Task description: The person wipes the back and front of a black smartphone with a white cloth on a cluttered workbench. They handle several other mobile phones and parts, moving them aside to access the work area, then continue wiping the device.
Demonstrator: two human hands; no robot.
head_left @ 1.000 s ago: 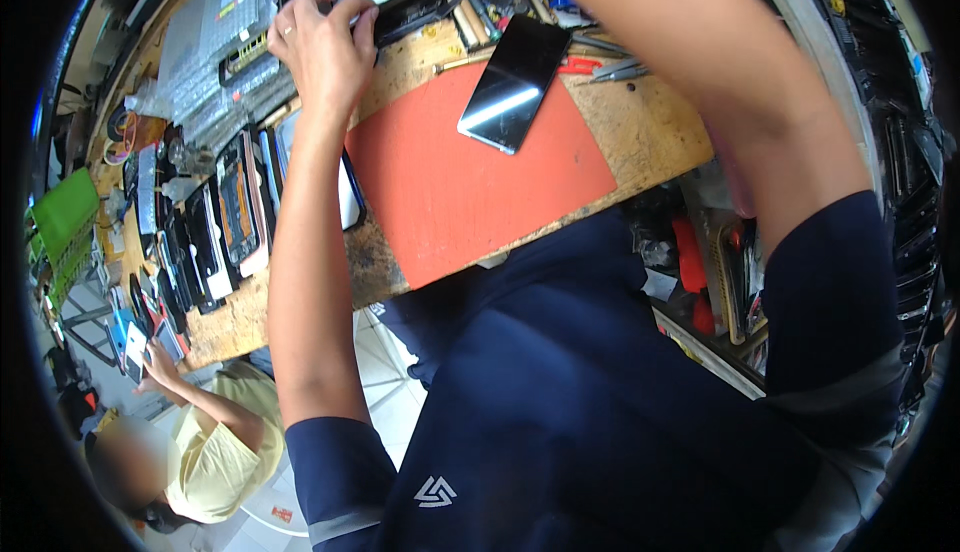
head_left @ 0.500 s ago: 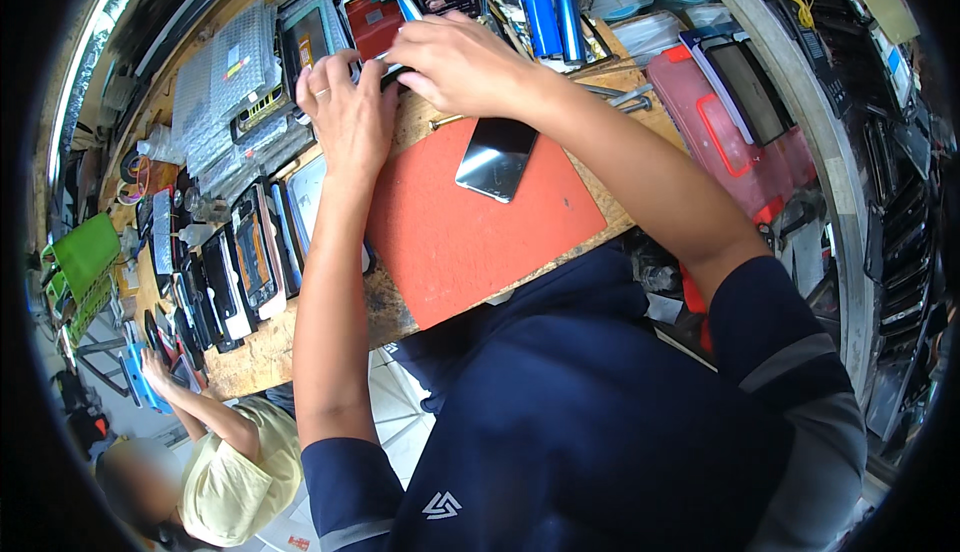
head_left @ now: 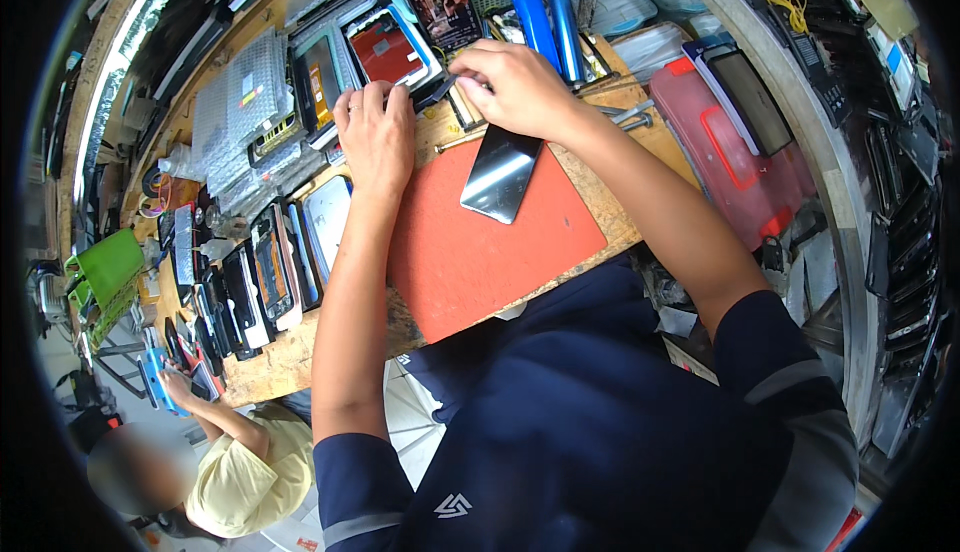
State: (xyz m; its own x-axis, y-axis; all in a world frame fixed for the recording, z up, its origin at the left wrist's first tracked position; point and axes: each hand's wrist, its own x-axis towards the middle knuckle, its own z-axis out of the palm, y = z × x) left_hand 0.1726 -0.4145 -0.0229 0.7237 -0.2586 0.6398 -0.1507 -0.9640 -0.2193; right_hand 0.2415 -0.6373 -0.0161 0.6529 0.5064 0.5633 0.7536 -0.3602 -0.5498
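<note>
head view: the left hand (head_left: 376, 142) lies palm down at the far edge of a red work mat (head_left: 480, 252), its fingers curled over the near edge of a phone with a red screen (head_left: 388, 52) that sits tilted among other parts. the right hand (head_left: 510, 87) is just beside it to the right, fingers bunched narrow and pinching toward a small dark piece between the two hands; what exactly it grips i cannot tell, since the fingers hide it. both forearms run up from the lower edge, out of dark blue sleeves.

on the red work mat, just below the right wrist, a dark glossy phone screen (head_left: 500, 174) lies flat and tilted, touching neither hand. the mat rests on a worn wooden bench (head_left: 290, 357).

beyond the hands, a lit phone (head_left: 443, 2) stands propped, showing a picture, and two blue tool handles (head_left: 548, 14) lie side by side to its right. a red plastic case (head_left: 725, 147) sits at the right end of the bench. to the left, a row of phones and screens (head_left: 250, 277) stands on edge, with bubble-wrapped parts (head_left: 250, 102) farther back.

at the lower left, another person in a yellow shirt (head_left: 245, 477) reaches a hand toward the bench corner, near a green basket (head_left: 105, 272).
</note>
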